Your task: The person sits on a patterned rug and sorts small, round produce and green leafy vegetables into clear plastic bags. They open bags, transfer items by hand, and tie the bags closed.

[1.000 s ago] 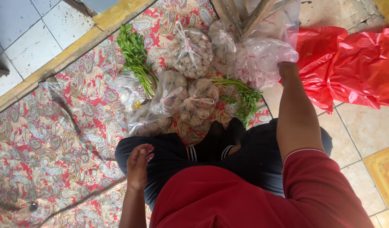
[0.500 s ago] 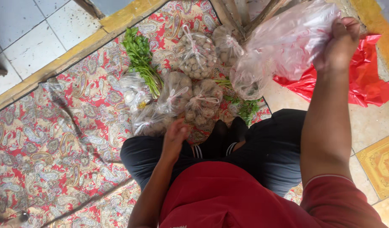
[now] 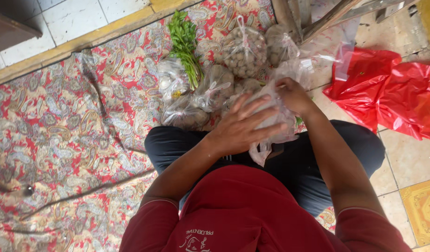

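Now both hands have come together over the lap. Half a second back the right hand (image 3: 294,95) held the clear plastic bag (image 3: 278,123) up high at arm's length; it has since brought it down, fingers pinched on the bag's upper edge. The left hand (image 3: 243,126), then low near the knees, now lies spread-fingered, flat against the bag's side, pressing, not gripping. I read this as the bag being steadied. Just beyond sit tied bags of small brown produce (image 3: 245,51), a bunch of greens (image 3: 184,42) on the patterned mat (image 3: 60,121), red plastic bags (image 3: 392,93) off right.
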